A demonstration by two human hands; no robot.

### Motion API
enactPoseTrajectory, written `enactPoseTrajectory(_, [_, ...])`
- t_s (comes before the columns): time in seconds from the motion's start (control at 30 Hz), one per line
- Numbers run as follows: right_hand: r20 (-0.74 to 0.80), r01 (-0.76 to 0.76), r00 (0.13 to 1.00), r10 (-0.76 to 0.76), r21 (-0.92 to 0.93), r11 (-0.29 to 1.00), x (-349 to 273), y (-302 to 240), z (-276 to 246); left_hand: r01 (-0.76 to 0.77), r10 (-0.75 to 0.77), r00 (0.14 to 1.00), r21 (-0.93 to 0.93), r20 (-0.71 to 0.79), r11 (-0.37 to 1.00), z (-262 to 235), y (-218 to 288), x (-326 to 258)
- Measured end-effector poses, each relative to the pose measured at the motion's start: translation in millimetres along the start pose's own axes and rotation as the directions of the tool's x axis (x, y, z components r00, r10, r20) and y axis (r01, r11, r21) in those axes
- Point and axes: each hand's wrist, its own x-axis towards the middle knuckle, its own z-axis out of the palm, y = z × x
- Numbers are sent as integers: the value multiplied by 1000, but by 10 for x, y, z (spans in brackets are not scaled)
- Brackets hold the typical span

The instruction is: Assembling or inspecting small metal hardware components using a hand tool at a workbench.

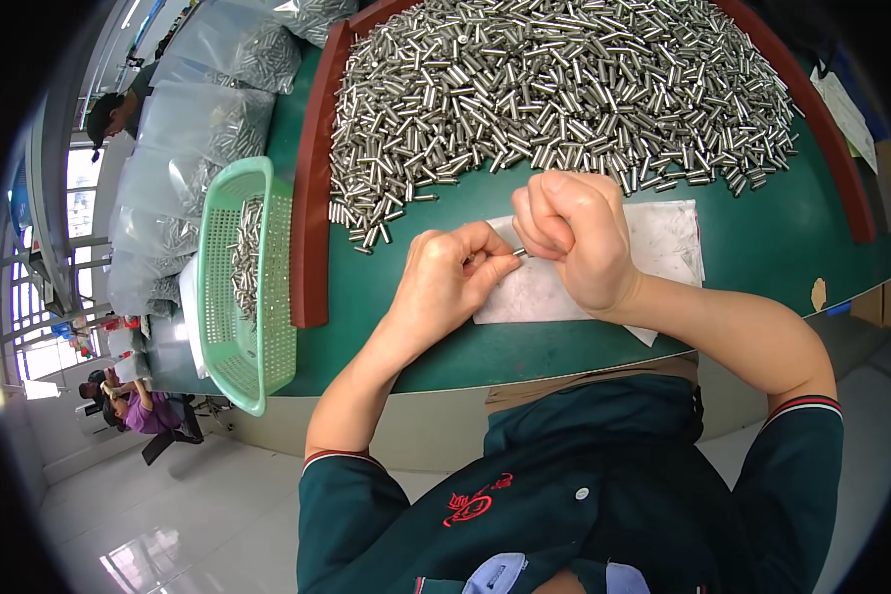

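While left hand [444, 275] pinches a metal pin [521, 253] | right hand [586, 236] curled just beside it | cannot tell its grip's contents

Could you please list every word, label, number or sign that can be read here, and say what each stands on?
Nothing reads clearly:
Red embroidery on the green shirt: stylised, not clearly legible.
White sheet: grey smudges, no readable text.
Paper at far right: too blurred to read.
Metal pin by the left hand: too small.
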Motion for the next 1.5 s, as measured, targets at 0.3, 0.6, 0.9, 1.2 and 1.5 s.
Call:
enactPoseTrajectory(0.3, [37,-67,997,66,44,997,38,-40,-71,118,-138,990,-538,4,834,-104,-37,8])
enactPoseTrajectory(0.6, [61,-93,994,88,85,992,42,-35,-53,263,-33,965,-960,261,91,-214,-254,58])
enactPoseTrajectory(0.9, [52,-99,994,95,75,992,67,-48,-65,230,-211,956,-968,205,102,-259,-146,70])
enactPoseTrajectory(1.2, [72,-119,991,111,120,986,65,-37,-51,42,-73,883,-77,-464,996,-331,-401,86])
enactPoseTrajectory(1.5, [46,-120,992,116,86,989,63,-65,-37,-108,245,851,301,-465,947,-212,-378,149])
